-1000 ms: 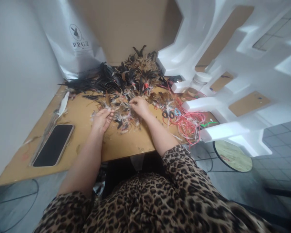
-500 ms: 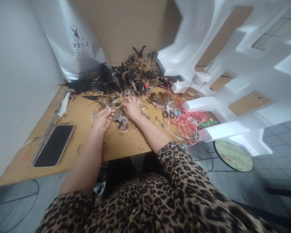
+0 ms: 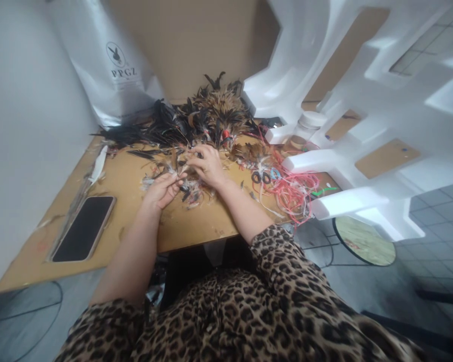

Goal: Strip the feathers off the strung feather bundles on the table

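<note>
Palm turned up, my left hand (image 3: 165, 189) pinches a small brownish feather (image 3: 175, 167) between thumb and fingertips. Just to its right is my right hand (image 3: 208, 166), its fingers bent over the feather tips; what it grips, if anything, is too small to make out. Loose downy feathers (image 3: 191, 193) lie on the table below and between the hands. Behind them spreads a heap of long black feathers (image 3: 162, 123), with a brown and black feather bunch (image 3: 222, 105) standing at its right. A smaller brown bunch (image 3: 252, 152) lies right of my right hand.
A phone (image 3: 83, 229) and a white feather (image 3: 98, 165) lie at the left of the wooden table (image 3: 196, 229). On the right are scissors (image 3: 261, 177), tangled pink strings (image 3: 292, 193), a clear jar (image 3: 309, 123) and large white foam pieces (image 3: 347, 201). A silver bag (image 3: 117, 95) stands behind.
My left hand has shifted slightly right, closer to my right hand. My right hand has lifted a little, and its fingers have moved over the feather by my left fingertips.
</note>
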Tool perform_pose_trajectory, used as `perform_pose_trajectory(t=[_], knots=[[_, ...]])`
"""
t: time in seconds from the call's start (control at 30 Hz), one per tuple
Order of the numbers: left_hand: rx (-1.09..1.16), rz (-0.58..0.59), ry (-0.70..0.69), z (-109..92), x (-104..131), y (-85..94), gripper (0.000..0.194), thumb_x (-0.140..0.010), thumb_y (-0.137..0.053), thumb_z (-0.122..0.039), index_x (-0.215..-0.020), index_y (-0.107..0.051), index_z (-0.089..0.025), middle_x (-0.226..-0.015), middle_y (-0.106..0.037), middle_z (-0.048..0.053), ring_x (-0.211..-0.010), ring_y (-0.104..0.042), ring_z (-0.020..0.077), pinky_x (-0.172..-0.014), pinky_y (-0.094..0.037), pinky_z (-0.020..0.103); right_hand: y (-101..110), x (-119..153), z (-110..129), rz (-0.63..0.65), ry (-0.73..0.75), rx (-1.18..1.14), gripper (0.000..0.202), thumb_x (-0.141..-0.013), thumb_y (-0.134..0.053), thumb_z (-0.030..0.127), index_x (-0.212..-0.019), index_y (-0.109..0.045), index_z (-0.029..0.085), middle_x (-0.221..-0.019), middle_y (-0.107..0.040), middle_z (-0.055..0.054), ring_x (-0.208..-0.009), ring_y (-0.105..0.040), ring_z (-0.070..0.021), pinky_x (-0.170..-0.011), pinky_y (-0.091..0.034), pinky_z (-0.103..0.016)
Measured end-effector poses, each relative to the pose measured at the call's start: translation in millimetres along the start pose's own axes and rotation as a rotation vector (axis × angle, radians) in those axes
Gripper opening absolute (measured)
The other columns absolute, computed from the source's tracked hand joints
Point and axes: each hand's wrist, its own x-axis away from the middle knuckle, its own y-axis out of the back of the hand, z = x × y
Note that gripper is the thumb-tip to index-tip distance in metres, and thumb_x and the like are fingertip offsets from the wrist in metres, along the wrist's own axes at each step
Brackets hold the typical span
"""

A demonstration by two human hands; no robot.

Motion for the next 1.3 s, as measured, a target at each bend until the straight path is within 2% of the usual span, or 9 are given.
perform_pose_trajectory(t=[0.27,0.4,0.47,0.53,0.7,0.87,1.03,1.17,1.3], knots=[[-0.071,-0.005,-0.036,3,-3,-0.8,0.005,-0.070,-0.065,-0.009,-0.066,-0.062,-0.010,-0.069,-0.066,0.005,-0.052,-0.056,0.0040,-0.045,-0.044,0.009,-2,0,8,0.042,0.006,-0.019,0.027,-0.089,-0.042,0.031,-0.097,-0.067,0.027,-0.123,-0.051,-0.006,-0.120,-0.034,-0.0222,-0.098,-0.026,-0.040],[-0.110,-0.067,-0.110,4,-5,-2.7,0.008,-0.064,-0.071,-0.012,-0.066,-0.063,-0.011,-0.066,-0.066,0.004,-0.053,-0.057,0.0042,-0.046,-0.043,0.010,-3,1,9,-0.090,-0.089,-0.120,0.026,-0.087,-0.044,0.032,-0.099,-0.066,0.023,-0.118,-0.052,-0.008,-0.115,-0.040,-0.0200,-0.098,-0.029,-0.037],[-0.131,-0.110,-0.175,5,-6,-3.0,0.012,-0.062,-0.073,-0.016,-0.067,-0.062,-0.011,-0.066,-0.066,0.004,-0.054,-0.058,0.0048,-0.048,-0.044,0.011,-2,1,11,-0.180,-0.170,-0.222,0.026,-0.086,-0.046,0.033,-0.096,-0.066,0.020,-0.110,-0.055,-0.009,-0.109,-0.045,-0.0183,-0.095,-0.033,-0.034],[-0.144,-0.152,-0.229,6,-8,-3.2,0.014,-0.061,-0.073,-0.018,-0.066,-0.061,-0.012,-0.067,-0.067,0.004,-0.055,-0.059,0.0055,-0.049,-0.044,0.012,-1,0,14,-0.207,-0.252,-0.359,0.026,-0.084,-0.049,0.036,-0.088,-0.066,0.017,-0.097,-0.059,-0.008,-0.096,-0.051,-0.0163,-0.088,-0.038,-0.031],[-0.169,-0.144,-0.272,7,-7,-6.5,0.016,-0.059,-0.074,-0.019,-0.065,-0.060,-0.013,-0.068,-0.068,0.004,-0.055,-0.060,0.0066,-0.050,-0.045,0.014,-5,-2,26,0.004,-0.503,-0.821,0.037,-0.074,-0.056,0.050,-0.070,-0.062,0.014,-0.065,-0.057,0.000,-0.060,-0.048,-0.0091,-0.060,-0.039,-0.022],[-0.203,-0.093,-0.264,9,-3,-10.9,0.019,-0.057,-0.074,-0.019,-0.067,-0.060,-0.014,-0.068,-0.069,0.004,-0.055,-0.060,0.0080,-0.049,-0.045,0.016,-12,-1,27,0.151,-0.653,-1.161,0.035,-0.063,-0.066,0.047,-0.068,-0.058,0.014,-0.053,-0.051,0.005,-0.046,-0.037,-0.0045,-0.047,-0.028,-0.019],[-0.240,-0.029,-0.183,9,-2,-10.1,0.017,-0.061,-0.073,-0.022,-0.071,-0.064,-0.011,-0.072,-0.069,0.005,-0.055,-0.058,0.0058,-0.050,-0.045,0.014,-18,0,25,0.124,-0.637,-1.245,0.029,-0.061,-0.070,0.039,-0.066,-0.056,0.014,-0.052,-0.049,0.007,-0.048,-0.039,-0.0043,-0.050,-0.030,-0.018],[-0.245,0.014,-0.095,10,-2,-7.3,0.018,-0.063,-0.072,-0.023,-0.074,-0.066,-0.011,-0.074,-0.069,0.006,-0.054,-0.058,0.0048,-0.048,-0.043,0.013,-18,0,25,0.072,-0.583,-1.157,0.025,-0.063,-0.068,0.035,-0.062,-0.056,0.014,-0.057,-0.051,0.005,-0.054,-0.043,-0.0052,-0.057,-0.035,-0.019],[-0.280,0.030,-0.051,10,-2,-6.7,0.019,-0.064,-0.073,-0.024,-0.074,-0.067,-0.010,-0.073,-0.068,0.006,-0.053,-0.056,0.0042,-0.046,-0.041,0.012,-17,1,25,0.087,-0.576,-1.112,0.024,-0.063,-0.067,0.036,-0.064,-0.058,0.013,-0.059,-0.054,0.004,-0.057,-0.046,-0.0061,-0.059,-0.037,-0.020]])
